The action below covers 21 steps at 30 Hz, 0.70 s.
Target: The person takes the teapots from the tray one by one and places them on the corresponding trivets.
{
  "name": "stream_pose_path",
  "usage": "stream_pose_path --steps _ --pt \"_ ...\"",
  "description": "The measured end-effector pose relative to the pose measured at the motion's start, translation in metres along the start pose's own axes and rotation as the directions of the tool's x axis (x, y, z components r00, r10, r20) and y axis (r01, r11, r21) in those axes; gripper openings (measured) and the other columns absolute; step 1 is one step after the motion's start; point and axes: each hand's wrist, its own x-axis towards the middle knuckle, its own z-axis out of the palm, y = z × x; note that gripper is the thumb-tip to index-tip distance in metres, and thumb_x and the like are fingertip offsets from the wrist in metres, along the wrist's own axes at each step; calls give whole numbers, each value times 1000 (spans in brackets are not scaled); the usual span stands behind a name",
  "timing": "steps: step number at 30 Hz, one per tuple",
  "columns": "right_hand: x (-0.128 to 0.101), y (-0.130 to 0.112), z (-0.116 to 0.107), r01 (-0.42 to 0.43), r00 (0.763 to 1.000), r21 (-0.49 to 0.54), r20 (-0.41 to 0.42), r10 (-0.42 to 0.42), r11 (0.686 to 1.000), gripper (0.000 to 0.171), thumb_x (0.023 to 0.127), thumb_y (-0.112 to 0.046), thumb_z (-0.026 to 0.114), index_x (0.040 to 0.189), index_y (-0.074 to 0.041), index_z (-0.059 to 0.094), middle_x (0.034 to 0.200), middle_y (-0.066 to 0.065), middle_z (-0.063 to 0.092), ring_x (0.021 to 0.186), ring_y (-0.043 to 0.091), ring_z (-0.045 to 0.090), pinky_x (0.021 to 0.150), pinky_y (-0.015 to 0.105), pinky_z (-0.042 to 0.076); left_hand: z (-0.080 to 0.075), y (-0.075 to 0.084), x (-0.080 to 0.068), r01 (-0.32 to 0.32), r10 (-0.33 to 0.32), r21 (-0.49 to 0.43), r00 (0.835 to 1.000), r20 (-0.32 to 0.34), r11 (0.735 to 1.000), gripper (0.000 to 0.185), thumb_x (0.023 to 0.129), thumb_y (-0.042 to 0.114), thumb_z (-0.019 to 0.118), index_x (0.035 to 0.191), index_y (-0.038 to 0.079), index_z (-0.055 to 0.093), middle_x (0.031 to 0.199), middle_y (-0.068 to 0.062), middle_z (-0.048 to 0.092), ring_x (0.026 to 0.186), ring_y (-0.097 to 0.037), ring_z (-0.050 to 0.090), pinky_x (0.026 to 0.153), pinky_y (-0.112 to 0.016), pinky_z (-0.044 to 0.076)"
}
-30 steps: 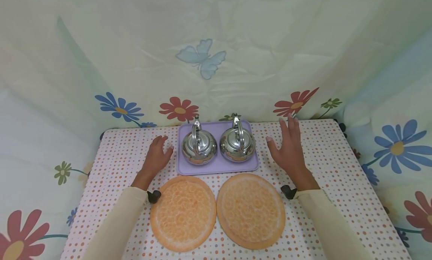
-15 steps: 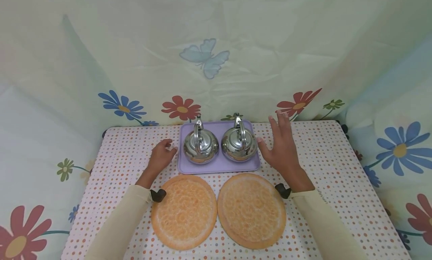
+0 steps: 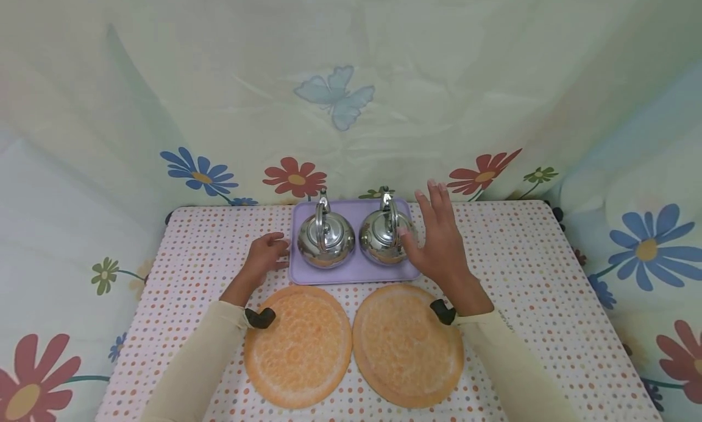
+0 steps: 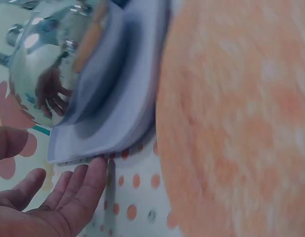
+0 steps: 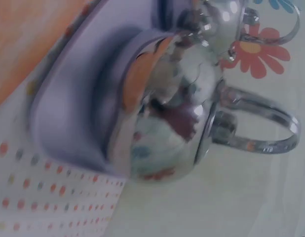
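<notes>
Two shiny metal kettles, a left kettle point(image 3: 326, 242) and a right kettle point(image 3: 384, 242), stand side by side on a lilac tray point(image 3: 353, 276). My left hand point(image 3: 264, 260) is at the tray's left edge, empty, its fingers loosely bent toward it. In the left wrist view, the fingertips point(image 4: 97, 168) lie right at the tray's rim. Beside the right kettle, my right hand point(image 3: 439, 242) is spread with straight fingers and holds nothing. Its thumb overlaps that kettle in the head view. No part of the right hand shows directly in the right wrist view, only its reflection in the kettle point(image 5: 167, 108).
Two round orange mats, left point(image 3: 298, 349) and right point(image 3: 408, 349), lie in front of the tray. All of it rests on a dotted tablecloth point(image 3: 526, 270). A flowered curtain point(image 3: 406, 136) hangs close behind and at both sides of the table.
My right hand has moved left, in toward the right kettle. My left hand has moved slightly right, its fingers reaching the tray's edge. Kettles, tray and mats have stayed in place.
</notes>
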Motion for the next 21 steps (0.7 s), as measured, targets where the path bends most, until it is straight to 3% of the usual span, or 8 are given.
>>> stream_pose_path --steps 2,6,13,21 --pt "2 -6 5 -8 1000 19 -10 8 1000 72 96 -48 46 146 3 36 158 16 22 144 38 14 108 57 27 1 -1 1 47 -47 -71 999 4 996 51 98 19 55 143 1 42 132 -22 52 119 -34 55 88 -42 52" --pt "7 -19 14 0 999 65 -32 2 998 70 96 -46 48 145 4 38 157 17 24 145 37 14 111 53 24 4 -2 1 72 -71 -115 997 11 991 48 99 19 52 143 1 43 133 -22 53 121 -32 53 91 -41 51" --pt "6 -35 27 58 998 72 7 -59 996 69 99 -46 45 146 3 37 155 21 25 143 41 13 103 60 34 6 -7 2 64 -64 -89 998 7 994 45 98 13 55 140 0 47 129 -23 55 118 -31 55 89 -38 52" --pt "4 -39 35 107 992 81 57 -112 991 69 99 -47 43 147 1 34 155 23 24 144 41 13 102 62 33 6 -11 4 40 -40 -17 999 -8 999 45 97 10 54 139 -2 49 130 -23 54 114 -32 58 85 -35 54"
